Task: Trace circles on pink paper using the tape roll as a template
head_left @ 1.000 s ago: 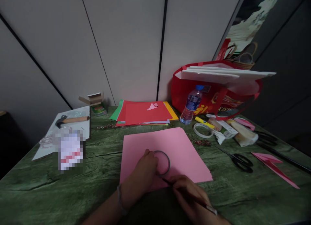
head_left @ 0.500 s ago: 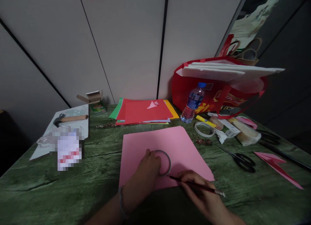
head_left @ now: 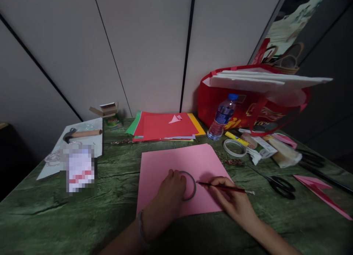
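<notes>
Pink paper [head_left: 161,161] lies flat on the green wood-grained table in front of me. On it rests a thin dark ring [head_left: 195,186], its left part hidden by my left hand [head_left: 171,196]. The fingers of that hand are curled and closed on the ring's left side, against the paper. My right hand [head_left: 230,196] pinches a dark red pencil [head_left: 238,190] with a pale end. The pencil's tip is at the ring's right outer edge, close to the paper. No drawn line can be made out there.
Behind the paper lie coloured sheets [head_left: 168,126]. A water bottle [head_left: 222,117] stands before a red bag [head_left: 204,100]. To the right are a tape roll [head_left: 235,147], a glue stick [head_left: 236,139], scissors [head_left: 281,185] and folded pink paper [head_left: 321,194]. A hammer [head_left: 85,133] lies at left.
My right hand and the pencil have moved up along the ring's right side, from its lower edge to about mid-height. My left hand stays on the ring. The whole view has shifted slightly.
</notes>
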A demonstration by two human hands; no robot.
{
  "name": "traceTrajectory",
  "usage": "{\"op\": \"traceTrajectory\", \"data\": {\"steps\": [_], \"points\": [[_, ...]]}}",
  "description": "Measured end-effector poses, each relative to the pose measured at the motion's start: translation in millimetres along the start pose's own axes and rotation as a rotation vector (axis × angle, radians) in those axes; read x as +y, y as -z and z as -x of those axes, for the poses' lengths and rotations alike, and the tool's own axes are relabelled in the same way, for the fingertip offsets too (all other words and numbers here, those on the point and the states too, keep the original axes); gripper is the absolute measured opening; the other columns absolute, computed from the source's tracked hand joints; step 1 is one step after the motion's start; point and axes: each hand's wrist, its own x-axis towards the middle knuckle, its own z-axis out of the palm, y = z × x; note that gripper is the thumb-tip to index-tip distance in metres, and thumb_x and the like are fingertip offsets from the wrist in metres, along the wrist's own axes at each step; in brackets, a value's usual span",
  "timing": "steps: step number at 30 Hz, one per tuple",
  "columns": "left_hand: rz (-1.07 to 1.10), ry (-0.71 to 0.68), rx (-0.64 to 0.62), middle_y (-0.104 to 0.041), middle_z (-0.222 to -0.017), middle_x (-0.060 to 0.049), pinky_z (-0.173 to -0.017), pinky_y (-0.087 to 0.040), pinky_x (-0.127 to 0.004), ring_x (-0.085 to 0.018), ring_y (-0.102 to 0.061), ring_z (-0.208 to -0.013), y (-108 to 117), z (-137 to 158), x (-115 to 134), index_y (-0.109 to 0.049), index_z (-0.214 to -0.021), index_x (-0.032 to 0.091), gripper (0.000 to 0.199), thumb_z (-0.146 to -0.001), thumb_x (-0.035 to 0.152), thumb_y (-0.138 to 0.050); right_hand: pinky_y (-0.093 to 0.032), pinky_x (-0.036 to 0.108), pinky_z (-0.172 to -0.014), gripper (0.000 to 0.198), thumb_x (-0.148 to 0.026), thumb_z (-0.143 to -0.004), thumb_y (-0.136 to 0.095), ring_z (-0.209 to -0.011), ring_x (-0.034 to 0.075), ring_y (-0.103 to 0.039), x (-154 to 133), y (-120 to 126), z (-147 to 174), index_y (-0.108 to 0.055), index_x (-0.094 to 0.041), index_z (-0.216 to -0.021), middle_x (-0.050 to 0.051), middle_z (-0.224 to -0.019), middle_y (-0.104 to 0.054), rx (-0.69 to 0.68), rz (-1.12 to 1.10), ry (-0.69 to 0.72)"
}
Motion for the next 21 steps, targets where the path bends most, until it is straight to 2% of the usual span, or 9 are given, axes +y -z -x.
{"op": "traceTrajectory", "data": {"steps": [7, 11, 13, 17, 21], "points": [[0.04, -0.043, 0.01, -0.057, -0.109, -0.01, -0.092, -0.04, -0.042, -0.026, -0.05, -0.096, 7, -5, 2, -0.05, -0.112, 0.014, 0.052, -0.067, -0.007, -0.039, -0.054, 0.024, -0.065, 0.008, -0.024, -0.089, -0.053, -0.074, 0.017, -0.068, -9, 2, 16, -0.06, -0.021, -0.087, 0.004, -0.08, -0.069, -0.022, 0.015, -0.003], [0.039, -0.048, -0.019, -0.057, -0.114, -0.012, -0.089, -0.04, -0.04, -0.026, -0.049, -0.099, 19, -9, 5, -0.048, -0.121, 0.014, 0.057, -0.07, -0.009, -0.037, -0.055, 0.022, -0.064, 0.006, -0.022, -0.089, -0.054, -0.073, 0.016, -0.068, -16, 0, 28, -0.06, -0.021, -0.087, 0.003, -0.08, -0.069, -0.038, -0.016, 0.018], [0.033, -0.053, -0.035, -0.059, -0.112, -0.012, -0.088, -0.04, -0.04, -0.026, -0.05, -0.099, 25, -11, 6, -0.051, -0.118, 0.015, 0.055, -0.072, -0.009, -0.034, -0.055, 0.022, -0.064, 0.008, -0.021, -0.089, -0.052, -0.073, 0.016, -0.068, -18, -2, 33, -0.06, -0.022, -0.087, 0.004, -0.08, -0.069, -0.054, -0.037, 0.03], [-0.008, -0.047, -0.051, -0.062, -0.094, -0.012, -0.083, -0.042, -0.04, -0.027, -0.05, -0.092, 30, -15, 7, -0.059, -0.096, 0.014, 0.041, -0.071, -0.007, -0.035, -0.055, 0.021, -0.065, 0.013, -0.018, -0.09, -0.05, -0.072, 0.015, -0.069, -20, -1, 39, -0.061, -0.024, -0.093, 0.003, -0.083, -0.07, -0.183, -0.01, 0.09], [-0.056, -0.055, -0.049, -0.063, -0.094, -0.012, -0.079, -0.042, -0.04, -0.028, -0.05, -0.089, 31, -18, 10, -0.058, -0.096, 0.014, 0.041, -0.069, -0.007, -0.036, -0.056, 0.021, -0.074, 0.023, -0.016, -0.089, -0.051, -0.087, 0.015, -0.069, -30, 6, 34, -0.059, -0.028, -0.107, 0.002, -0.098, -0.071, -0.321, 0.044, 0.222]]}}
